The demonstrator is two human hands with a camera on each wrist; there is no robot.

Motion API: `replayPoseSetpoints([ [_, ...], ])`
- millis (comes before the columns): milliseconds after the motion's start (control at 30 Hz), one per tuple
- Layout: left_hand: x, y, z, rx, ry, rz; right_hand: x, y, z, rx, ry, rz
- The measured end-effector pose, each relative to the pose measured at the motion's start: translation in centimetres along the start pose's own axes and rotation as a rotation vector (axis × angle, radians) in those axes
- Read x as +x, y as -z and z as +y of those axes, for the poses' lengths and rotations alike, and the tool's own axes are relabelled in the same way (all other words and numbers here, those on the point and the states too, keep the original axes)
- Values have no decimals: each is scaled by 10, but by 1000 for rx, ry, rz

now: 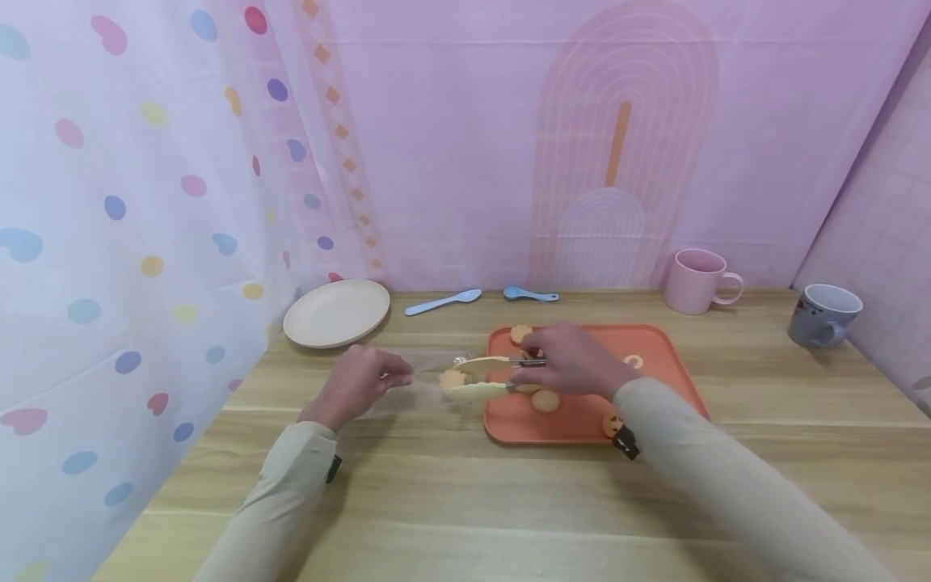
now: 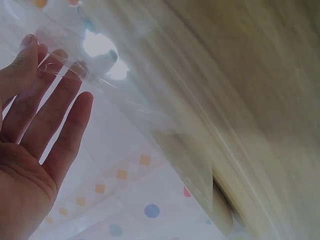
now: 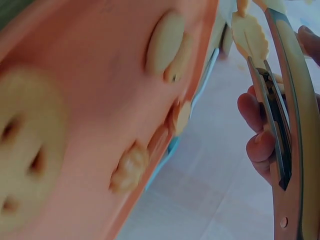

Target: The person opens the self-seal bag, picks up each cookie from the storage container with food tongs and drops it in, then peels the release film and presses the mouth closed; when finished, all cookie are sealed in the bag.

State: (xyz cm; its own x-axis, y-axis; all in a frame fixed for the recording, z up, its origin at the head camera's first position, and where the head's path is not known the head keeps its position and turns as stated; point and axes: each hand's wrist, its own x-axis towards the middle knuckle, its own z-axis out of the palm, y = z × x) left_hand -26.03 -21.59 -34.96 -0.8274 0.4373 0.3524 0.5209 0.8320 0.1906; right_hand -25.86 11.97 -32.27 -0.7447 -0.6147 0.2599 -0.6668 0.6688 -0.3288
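Note:
My left hand (image 1: pixel 360 384) pinches the edge of a clear plastic bag (image 2: pixel 102 67) between thumb and fingertips, left of the tray. In my right hand (image 1: pixel 578 362) is a pair of tongs (image 1: pixel 486 392) with cream-coloured tips pointing left. A scalloped round cookie (image 1: pixel 452 380) sits between the tong tips, by the bag; whether it is inside the bag I cannot tell. Below the right hand lies an orange tray (image 1: pixel 575 428) with several cookies, among them a plain round one (image 1: pixel 545 401), a ring-shaped one (image 1: pixel 634 361) and one with cut-out holes (image 1: pixel 611 423).
A cream plate (image 1: pixel 337 314) lies at the back left. Beside it are a pale blue spoon (image 1: pixel 444 302) and a shorter blue spoon (image 1: pixel 531 295). A pink mug (image 1: pixel 694 281) stands behind the tray, and a grey mug (image 1: pixel 822 317) is at the far right. Curtains enclose the table.

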Motion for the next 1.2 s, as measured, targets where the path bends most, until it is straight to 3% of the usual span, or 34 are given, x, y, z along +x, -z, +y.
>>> replayPoseSetpoints([
  [400, 3, 1, 2, -106, -25, 34, 35, -25, -18, -26, 8, -28],
  [600, 5, 2, 3, -152, -16, 26, 49, -32, -29, 31, -18, -68],
  [1000, 6, 2, 1, -151, -32, 54, 64, -43, -44, 40, -96, -90],
  [1200, 5, 2, -2, -171, -31, 36, 68, -48, -46, 35, -91, -91],
])
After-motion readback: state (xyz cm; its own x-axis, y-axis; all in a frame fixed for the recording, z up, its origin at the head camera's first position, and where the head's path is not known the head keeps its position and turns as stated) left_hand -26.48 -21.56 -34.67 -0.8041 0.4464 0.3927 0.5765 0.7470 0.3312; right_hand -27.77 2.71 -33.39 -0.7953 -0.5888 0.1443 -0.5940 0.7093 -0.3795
